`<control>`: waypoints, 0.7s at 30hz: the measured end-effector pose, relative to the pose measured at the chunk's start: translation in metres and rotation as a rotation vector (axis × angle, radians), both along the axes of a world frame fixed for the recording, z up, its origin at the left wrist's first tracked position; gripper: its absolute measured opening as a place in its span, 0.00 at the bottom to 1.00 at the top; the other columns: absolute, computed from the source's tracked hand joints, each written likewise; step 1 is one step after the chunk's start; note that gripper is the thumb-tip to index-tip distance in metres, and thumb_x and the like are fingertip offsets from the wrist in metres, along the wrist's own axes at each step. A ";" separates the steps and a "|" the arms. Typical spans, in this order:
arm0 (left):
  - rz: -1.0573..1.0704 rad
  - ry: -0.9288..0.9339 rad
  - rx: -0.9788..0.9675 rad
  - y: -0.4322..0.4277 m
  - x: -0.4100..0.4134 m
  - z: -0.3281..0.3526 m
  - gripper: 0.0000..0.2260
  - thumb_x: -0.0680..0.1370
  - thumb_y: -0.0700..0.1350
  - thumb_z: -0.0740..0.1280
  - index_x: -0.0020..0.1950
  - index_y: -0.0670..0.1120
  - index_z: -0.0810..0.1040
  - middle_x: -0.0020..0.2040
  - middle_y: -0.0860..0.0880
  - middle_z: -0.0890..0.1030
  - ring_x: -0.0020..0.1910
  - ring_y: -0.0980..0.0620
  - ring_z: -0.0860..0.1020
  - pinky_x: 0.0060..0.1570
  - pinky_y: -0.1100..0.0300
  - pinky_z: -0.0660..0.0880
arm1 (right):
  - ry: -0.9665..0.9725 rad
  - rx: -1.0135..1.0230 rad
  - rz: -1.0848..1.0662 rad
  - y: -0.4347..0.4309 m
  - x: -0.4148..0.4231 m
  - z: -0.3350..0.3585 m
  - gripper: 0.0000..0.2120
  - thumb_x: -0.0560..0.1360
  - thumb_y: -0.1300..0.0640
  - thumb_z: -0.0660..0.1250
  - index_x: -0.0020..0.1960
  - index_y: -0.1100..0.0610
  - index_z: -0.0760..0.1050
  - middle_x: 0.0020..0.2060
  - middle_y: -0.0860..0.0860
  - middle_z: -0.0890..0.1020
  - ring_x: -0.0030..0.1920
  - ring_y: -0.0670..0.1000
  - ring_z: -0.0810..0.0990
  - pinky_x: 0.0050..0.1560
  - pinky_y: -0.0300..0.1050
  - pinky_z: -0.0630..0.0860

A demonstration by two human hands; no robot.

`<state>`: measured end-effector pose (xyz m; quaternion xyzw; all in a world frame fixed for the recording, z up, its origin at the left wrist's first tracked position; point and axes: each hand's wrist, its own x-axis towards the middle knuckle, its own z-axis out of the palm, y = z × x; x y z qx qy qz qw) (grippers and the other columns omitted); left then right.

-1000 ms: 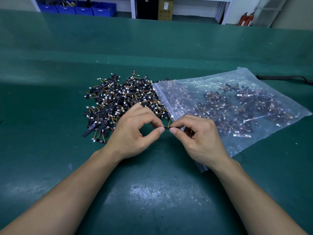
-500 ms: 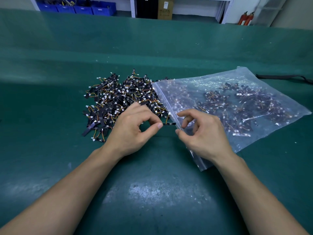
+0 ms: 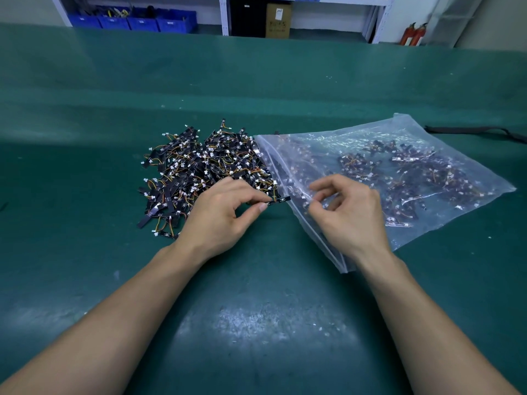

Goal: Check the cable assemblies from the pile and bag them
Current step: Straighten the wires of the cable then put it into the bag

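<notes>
Two hands over the green table (image 3: 256,309), one pile, one bag. The left hand (image 3: 219,215) pinches a single cable assembly (image 3: 281,200) between thumb and forefinger, its black tip poking right, just at the bag's open edge. The right hand (image 3: 348,215) hovers over that edge, fingers loosely curled and apart, holding nothing. The pile of cable assemblies (image 3: 205,169), too many to count, lies just left of the clear plastic bag (image 3: 399,172), which holds many more. Far off: four blue bins (image 3: 142,22).
</notes>
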<state>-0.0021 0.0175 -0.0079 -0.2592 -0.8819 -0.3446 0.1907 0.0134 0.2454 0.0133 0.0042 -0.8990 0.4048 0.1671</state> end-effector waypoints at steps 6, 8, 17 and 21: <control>0.041 0.011 -0.023 0.013 -0.003 0.013 0.05 0.77 0.45 0.72 0.52 0.49 0.85 0.43 0.57 0.83 0.43 0.55 0.76 0.46 0.56 0.76 | 0.053 -0.101 -0.032 0.000 0.000 0.002 0.08 0.69 0.56 0.69 0.45 0.46 0.82 0.38 0.34 0.82 0.31 0.42 0.78 0.40 0.42 0.80; 0.037 -0.027 -0.053 0.022 -0.007 0.020 0.03 0.77 0.46 0.72 0.50 0.52 0.84 0.43 0.58 0.83 0.45 0.54 0.77 0.47 0.54 0.77 | 0.086 -0.129 -0.031 -0.001 0.001 0.003 0.09 0.67 0.54 0.67 0.45 0.45 0.82 0.38 0.35 0.82 0.31 0.44 0.78 0.38 0.43 0.79; 0.060 -0.106 -0.430 0.090 -0.033 0.036 0.06 0.77 0.48 0.68 0.41 0.49 0.79 0.45 0.45 0.82 0.54 0.42 0.76 0.53 0.51 0.69 | 0.184 -0.220 -0.046 0.000 0.002 0.007 0.12 0.67 0.59 0.69 0.45 0.44 0.82 0.37 0.37 0.82 0.29 0.46 0.76 0.37 0.43 0.77; 0.041 -0.101 -0.553 0.106 -0.042 0.035 0.08 0.76 0.48 0.67 0.38 0.50 0.73 0.44 0.48 0.79 0.57 0.45 0.73 0.52 0.51 0.63 | 0.200 -0.239 -0.058 0.002 0.001 0.008 0.12 0.66 0.60 0.68 0.43 0.43 0.80 0.38 0.38 0.82 0.29 0.44 0.76 0.35 0.38 0.74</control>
